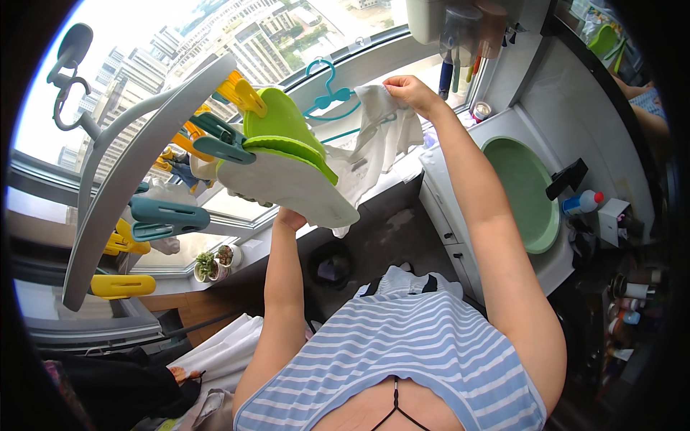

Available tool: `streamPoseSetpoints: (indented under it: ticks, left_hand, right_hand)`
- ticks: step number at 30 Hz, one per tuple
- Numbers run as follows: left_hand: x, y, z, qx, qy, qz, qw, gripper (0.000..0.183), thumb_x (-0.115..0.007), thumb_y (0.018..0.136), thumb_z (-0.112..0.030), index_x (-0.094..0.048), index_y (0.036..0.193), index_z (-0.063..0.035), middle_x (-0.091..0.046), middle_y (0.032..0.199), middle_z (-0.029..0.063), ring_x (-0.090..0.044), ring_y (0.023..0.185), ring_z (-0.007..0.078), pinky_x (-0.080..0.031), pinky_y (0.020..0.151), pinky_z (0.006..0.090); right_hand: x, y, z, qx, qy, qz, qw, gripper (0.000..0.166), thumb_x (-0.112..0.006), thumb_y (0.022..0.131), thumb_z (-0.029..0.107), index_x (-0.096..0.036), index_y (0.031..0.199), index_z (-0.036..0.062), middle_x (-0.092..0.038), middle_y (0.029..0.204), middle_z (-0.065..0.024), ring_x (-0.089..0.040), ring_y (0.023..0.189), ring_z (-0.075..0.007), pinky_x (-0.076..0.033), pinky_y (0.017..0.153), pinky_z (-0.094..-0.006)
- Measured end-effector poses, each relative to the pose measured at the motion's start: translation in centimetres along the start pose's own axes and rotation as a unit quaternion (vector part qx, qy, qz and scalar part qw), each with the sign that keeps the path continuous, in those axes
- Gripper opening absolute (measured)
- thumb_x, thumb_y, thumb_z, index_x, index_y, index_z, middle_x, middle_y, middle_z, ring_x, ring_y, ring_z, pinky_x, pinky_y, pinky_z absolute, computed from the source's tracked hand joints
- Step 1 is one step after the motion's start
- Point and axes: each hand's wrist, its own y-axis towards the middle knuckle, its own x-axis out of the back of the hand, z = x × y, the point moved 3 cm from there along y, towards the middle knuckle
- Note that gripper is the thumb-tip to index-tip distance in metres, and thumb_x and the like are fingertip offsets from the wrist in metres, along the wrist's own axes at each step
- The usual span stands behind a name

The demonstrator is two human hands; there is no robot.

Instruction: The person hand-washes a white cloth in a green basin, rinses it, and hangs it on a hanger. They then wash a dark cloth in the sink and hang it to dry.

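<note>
My right hand (414, 96) pinches the upper edge of a thin white garment (372, 145) between thumb and fingers. A teal clothes hanger (331, 97) is beside the garment, and its lower bar runs behind the cloth. My left hand (291, 219) is lower down, mostly hidden behind a pale shoe insole (285, 186); what its fingers hold cannot be seen. Bright green insoles (283, 121) hang with the pale one from a grey clip drying hanger (145, 175). A yellow clothes peg (245, 94) and a dark teal peg (223, 141) grip them.
More pegs (167, 215) and small laundry hang at left, before the window. Potted succulents (206, 265) stand on the sill. To the right, a green basin (520, 194) sits in a white sink counter, near a bottle with a red cap (582, 202). Toothbrush cups (461, 32) are mounted above.
</note>
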Motion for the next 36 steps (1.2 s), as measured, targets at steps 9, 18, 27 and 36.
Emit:
streamPoseSetpoints:
  ticks: [9,18,27,36]
  left_hand:
    - [1.7,0.3,-0.4,-0.012,0.021,-0.064,0.998,0.045,-0.058,0.092,-0.041,-0.056,0.124,-0.0083,-0.061,0.117,0.0071,-0.059,0.106,0.0229,-0.052,0.086,0.0387]
    - [5.0,2.9,-2.6,-0.019,0.017,0.022,0.999,0.048,-0.049,0.095,-0.044,-0.053,0.128,-0.0088,-0.057,0.125,0.0068,-0.054,0.116,0.0231,-0.046,0.092,0.0428]
    - [4.6,4.9,-4.3,-0.030,0.060,-0.006,0.998,0.051,-0.046,0.095,-0.047,-0.050,0.130,-0.0104,-0.054,0.129,0.0062,-0.050,0.120,0.0226,-0.042,0.096,0.0440]
    - [4.3,5.3,-3.7,-0.042,0.079,-0.034,0.995,0.053,-0.044,0.095,-0.049,-0.047,0.133,-0.0119,-0.050,0.133,0.0056,-0.045,0.125,0.0221,-0.038,0.099,0.0452]
  right_hand:
    - [-0.6,-0.2,0.0,0.010,-0.110,-0.014,0.994,0.029,-0.060,0.092,0.020,-0.068,0.111,-0.0007,-0.068,0.098,-0.0043,-0.060,0.090,-0.0111,-0.047,0.083,-0.0256]
    - [0.7,-1.2,-0.3,0.110,-0.152,-0.080,0.979,0.033,-0.066,0.089,0.020,-0.066,0.117,0.0030,-0.070,0.105,-0.0098,-0.064,0.096,-0.0167,-0.049,0.089,-0.0271]
    - [1.2,-1.8,-0.6,0.112,-0.256,-0.119,0.953,0.043,-0.068,0.085,0.029,-0.063,0.124,0.0108,-0.064,0.123,-0.0102,-0.059,0.116,-0.0263,-0.045,0.101,-0.0360]
    - [2.3,-3.4,-1.7,0.117,-0.304,-0.147,0.934,0.046,-0.068,0.084,0.035,-0.063,0.125,0.0142,-0.059,0.127,-0.0155,-0.059,0.116,-0.0289,-0.046,0.100,-0.0359]
